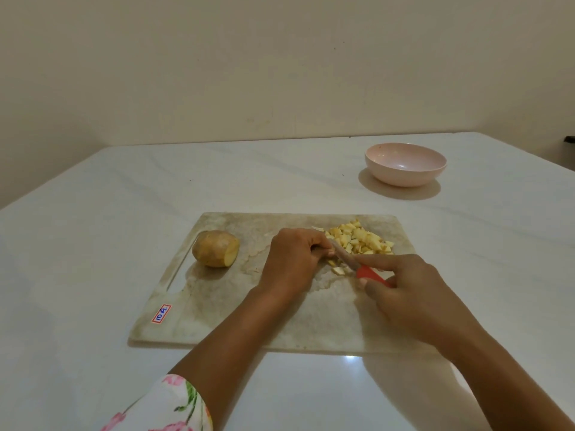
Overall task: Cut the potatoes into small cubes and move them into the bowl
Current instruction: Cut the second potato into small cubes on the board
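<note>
Head view: the left hand [292,262] lies palm-down on the cutting board [236,306], wrist bent, its fingers curled over a small potato piece [331,262] of which only a pale edge shows. The right hand [413,293] comes in from the near right and grips the knife [357,267] by its red handle, forefinger stretched along the top towards the blade. The blade slants up and left, with its tip against the left fingertips.

Just beyond the blade a heap of potato cubes [361,239] sits at the board's far right, with a few loose bits near the knife. At the board's left end lies a potato [215,248], brown-skinned, oval, with one end sliced flat. The bowl [405,164] stands well apart on the table [93,213], far right, with nothing visible inside.

The board is mottled grey-beige, rectangular, with a slot handle and a small sticker [161,313]. The bowl is pale pink, round and glossy. The table is white and shiny. A floral sleeve [168,405] covers the left upper arm.
</note>
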